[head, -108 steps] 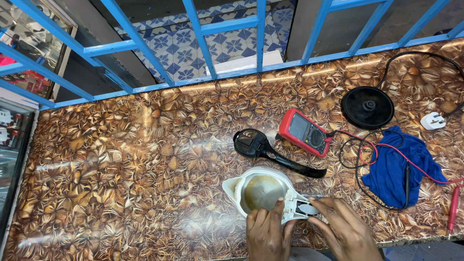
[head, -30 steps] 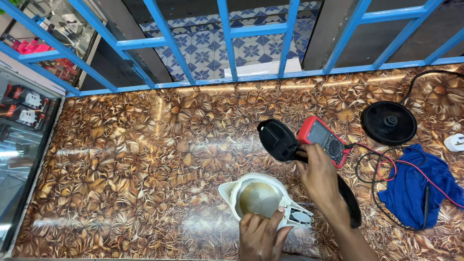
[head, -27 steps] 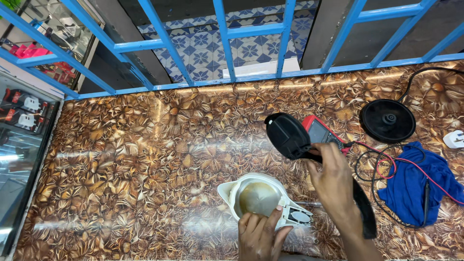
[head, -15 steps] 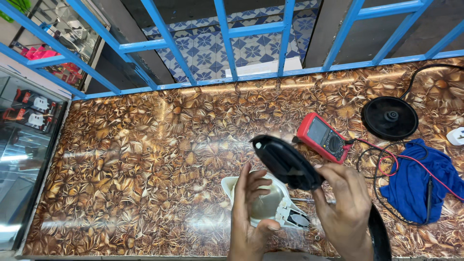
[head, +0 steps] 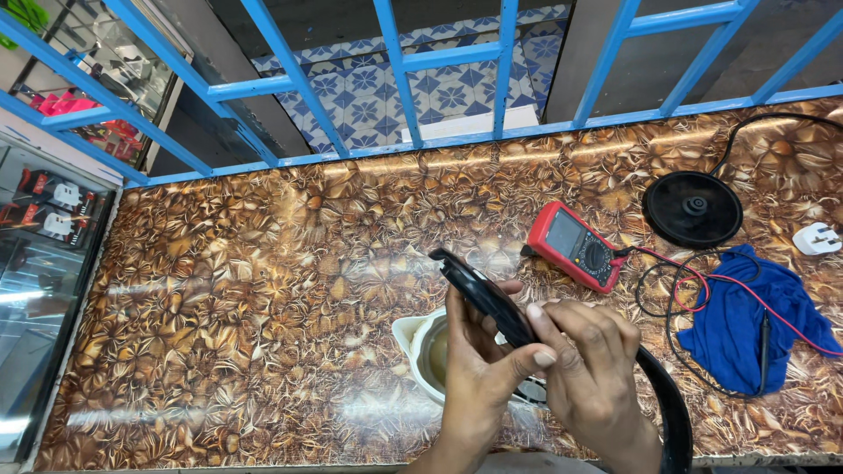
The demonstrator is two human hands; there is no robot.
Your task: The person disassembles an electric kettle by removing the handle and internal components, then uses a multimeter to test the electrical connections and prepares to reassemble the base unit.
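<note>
I have both hands on the one black kettle lid-and-handle piece (head: 492, 303), left hand (head: 479, 386) with fingers curled around its underside and right hand (head: 597, 377) with fingers pinching its upper edge, held just above the single cream kettle body (head: 420, 355) beneath my fingers; I judge it best to keep it level and line it up squarely over the rim. Beyond my fingers on the counter (head: 263, 290) I count one red multimeter (head: 575, 246), one blue cloth (head: 746, 329), one round black kettle base (head: 692, 209) and one white plug (head: 817, 238).

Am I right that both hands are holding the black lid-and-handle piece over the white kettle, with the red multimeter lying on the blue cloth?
Not quite: the head view shows the red multimeter lying on the bare patterned counter, left of the blue cloth. The rest holds: left hand and right hand hold the black lid-and-handle piece over the white kettle.
</note>
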